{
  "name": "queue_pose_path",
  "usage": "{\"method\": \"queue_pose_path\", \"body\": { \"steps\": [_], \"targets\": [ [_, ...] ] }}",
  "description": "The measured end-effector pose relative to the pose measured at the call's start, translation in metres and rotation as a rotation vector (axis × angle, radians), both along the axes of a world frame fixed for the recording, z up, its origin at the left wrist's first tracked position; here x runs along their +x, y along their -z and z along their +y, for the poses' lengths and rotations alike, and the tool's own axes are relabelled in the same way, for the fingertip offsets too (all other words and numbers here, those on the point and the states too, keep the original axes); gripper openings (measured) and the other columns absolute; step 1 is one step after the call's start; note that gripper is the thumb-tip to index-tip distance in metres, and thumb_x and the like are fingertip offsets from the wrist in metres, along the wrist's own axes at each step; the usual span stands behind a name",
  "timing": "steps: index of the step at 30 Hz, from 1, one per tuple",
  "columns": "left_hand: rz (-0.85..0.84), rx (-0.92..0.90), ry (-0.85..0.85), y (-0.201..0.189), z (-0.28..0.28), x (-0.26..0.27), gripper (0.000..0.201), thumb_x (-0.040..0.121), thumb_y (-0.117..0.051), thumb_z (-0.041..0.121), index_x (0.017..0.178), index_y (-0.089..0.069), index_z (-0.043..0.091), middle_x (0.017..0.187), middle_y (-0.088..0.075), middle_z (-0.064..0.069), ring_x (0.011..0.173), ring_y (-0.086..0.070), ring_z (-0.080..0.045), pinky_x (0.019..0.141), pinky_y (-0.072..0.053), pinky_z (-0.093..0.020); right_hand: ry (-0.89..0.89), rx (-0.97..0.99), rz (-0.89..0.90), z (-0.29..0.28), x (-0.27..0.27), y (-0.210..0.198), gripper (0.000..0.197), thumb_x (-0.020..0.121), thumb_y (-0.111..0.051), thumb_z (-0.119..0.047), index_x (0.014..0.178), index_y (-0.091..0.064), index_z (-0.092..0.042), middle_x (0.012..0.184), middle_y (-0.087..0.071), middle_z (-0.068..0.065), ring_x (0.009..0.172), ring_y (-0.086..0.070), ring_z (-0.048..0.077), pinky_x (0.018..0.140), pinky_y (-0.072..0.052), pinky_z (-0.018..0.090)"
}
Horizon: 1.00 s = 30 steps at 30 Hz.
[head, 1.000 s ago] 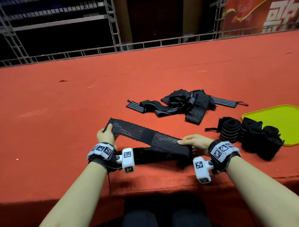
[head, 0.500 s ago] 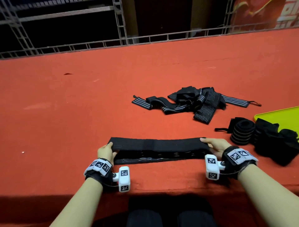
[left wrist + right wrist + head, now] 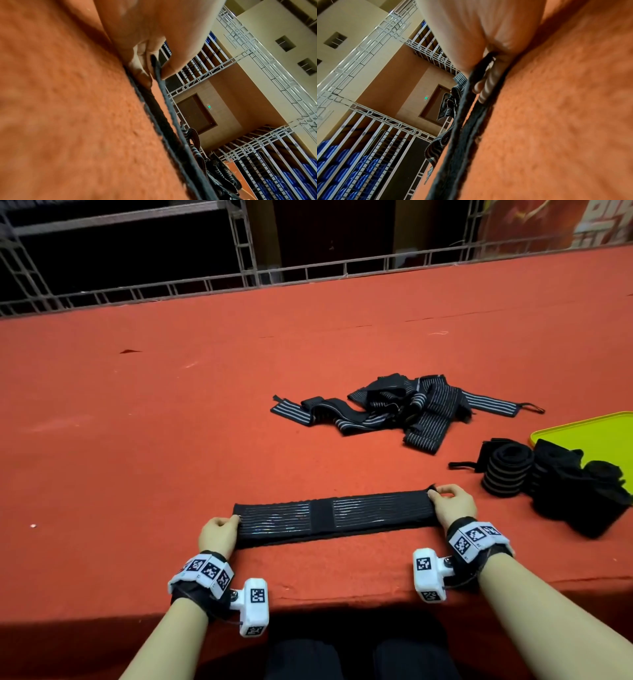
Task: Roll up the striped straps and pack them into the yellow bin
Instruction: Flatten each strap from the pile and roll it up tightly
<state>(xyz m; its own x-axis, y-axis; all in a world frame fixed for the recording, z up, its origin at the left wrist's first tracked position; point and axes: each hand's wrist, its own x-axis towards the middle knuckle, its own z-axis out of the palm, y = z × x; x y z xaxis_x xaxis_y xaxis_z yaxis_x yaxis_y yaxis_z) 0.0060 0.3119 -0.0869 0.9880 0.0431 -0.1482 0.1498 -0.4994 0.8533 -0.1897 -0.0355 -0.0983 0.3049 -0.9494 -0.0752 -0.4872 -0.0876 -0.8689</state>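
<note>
So at this point one strap (image 3: 337,518) was folded double and laid flat on the red carpet (image 3: 171,422) near the front edge, stretched left to right between both hands. The left hand (image 3: 219,534) had its fingers curled around the left end, and the wrist view showed the thumb and a finger pinching the upper layer while the lower layer lay on the carpet. The right hand (image 3: 452,505) was pinching the right end the same way, with fingers tucked between the two layers. Farther back and a bit right sat a messy pile of loose straps (image 3: 407,409) waiting their turn. Off to the right, a few rolled straps (image 3: 507,470) stood just beside the near-left corner of the yellow bin (image 3: 589,436), apparently not inside it yet. Looked to me like the flatten-and-align step, right before rolling. Next move probably needed one end to start curling tight while the other hand kept the strap taut and the edges lined up, otherwise the roll would go cone-shaped or the layers would slide apart.
</note>
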Motion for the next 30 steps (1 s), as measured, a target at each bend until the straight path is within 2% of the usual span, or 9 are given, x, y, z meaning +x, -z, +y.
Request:
{"method": "queue_pose_path", "body": {
  "steps": [4,8,10,16,20,23,25,27,30],
  "targets": [
    [0.03,0.053,0.055,0.0,0.005,0.004,0.019,0.086,-0.06,0.019,0.07,-0.057,0.009,0.077,-0.062,-0.012,0.089,-0.062,-0.035,0.079,-0.045,-0.035,-0.016,0.008,-0.015,0.001,-0.003,0.001,0.015,0.085,-0.066,-0.018,0.096,-0.068,-0.008,0.085,-0.06,0.008,0.081,-0.054,0.025,0.07,-0.035,0.026],
    [0.035,0.091,0.078,0.0,0.014,0.003,0.019,0.083,-0.066,0.019,0.065,-0.06,0.015,0.069,-0.063,-0.008,0.085,-0.065,-0.033,0.074,-0.046,-0.033,-0.026,0.009,-0.028,0.0,-0.004,0.004,0.015,0.086,-0.066,-0.019,0.097,-0.068,-0.009,0.084,-0.059,0.006,0.083,-0.056,0.025,0.072,-0.035,0.025],
    [0.058,0.093,0.075,-0.001,0.016,0.001,0.02,0.084,-0.064,0.018,0.065,-0.06,0.014,0.064,-0.06,-0.008,0.085,-0.064,-0.033,0.071,-0.042,-0.03,-0.027,0.011,-0.025,0.0,-0.003,0.003,0.016,0.086,-0.066,-0.019,0.097,-0.068,-0.009,0.085,-0.059,0.006,0.083,-0.056,0.025,0.072,-0.035,0.025],
    [0.072,0.145,0.085,-0.007,0.013,-0.001,0.013,0.084,-0.065,0.015,0.076,-0.064,0.006,0.084,-0.067,-0.017,0.09,-0.063,-0.033,0.078,-0.045,-0.032,-0.027,0.01,-0.035,-0.002,-0.002,0.005,0.015,0.085,-0.066,-0.018,0.095,-0.069,-0.008,0.081,-0.058,0.008,0.08,-0.055,0.026,0.07,-0.034,0.025],
    [0.058,0.189,0.078,-0.006,0.011,-0.003,0.013,0.082,-0.066,0.014,0.074,-0.066,0.005,0.084,-0.069,-0.02,0.089,-0.064,-0.035,0.079,-0.047,-0.034,-0.025,0.008,-0.029,-0.001,-0.002,0.004,0.014,0.086,-0.066,-0.019,0.095,-0.069,-0.008,0.082,-0.058,0.007,0.08,-0.054,0.024,0.07,-0.034,0.025],
    [0.056,0.212,0.077,-0.008,0.01,-0.005,0.015,0.081,-0.068,0.01,0.067,-0.067,0.004,0.079,-0.067,-0.019,0.083,-0.063,-0.032,0.077,-0.046,-0.033,-0.021,-0.003,-0.027,0.0,-0.003,0.004,0.013,0.086,-0.066,-0.019,0.094,-0.069,-0.009,0.08,-0.058,0.006,0.08,-0.055,0.025,0.07,-0.035,0.026],
    [0.044,0.217,0.06,-0.011,0.01,-0.007,0.01,0.08,-0.07,0.01,0.075,-0.071,0.002,0.084,-0.069,-0.018,0.087,-0.063,-0.031,0.077,-0.045,-0.031,-0.017,-0.012,-0.03,0.001,-0.003,0.004,0.013,0.086,-0.066,-0.019,0.093,-0.069,-0.009,0.08,-0.058,0.006,0.08,-0.055,0.025,0.07,-0.036,0.026],
    [0.039,0.209,0.041,-0.013,0.009,-0.01,0.006,0.079,-0.071,0.011,0.076,-0.069,0.006,0.087,-0.069,-0.014,0.09,-0.063,-0.03,0.079,-0.044,-0.031,-0.02,-0.019,-0.032,0.002,-0.003,0.003,0.013,0.086,-0.065,-0.019,0.094,-0.068,-0.009,0.081,-0.059,0.006,0.081,-0.055,0.025,0.071,-0.036,0.026],
    [0.029,0.208,0.033,-0.014,0.01,-0.011,0.016,0.077,-0.073,0.011,0.068,-0.061,0.015,0.082,-0.066,-0.007,0.085,-0.061,-0.027,0.077,-0.044,-0.031,-0.015,-0.019,-0.033,0.003,-0.004,0.004,0.012,0.086,-0.064,-0.019,0.094,-0.068,-0.011,0.081,-0.059,0.005,0.086,-0.059,0.029,0.074,-0.038,0.027]
  ]
}}
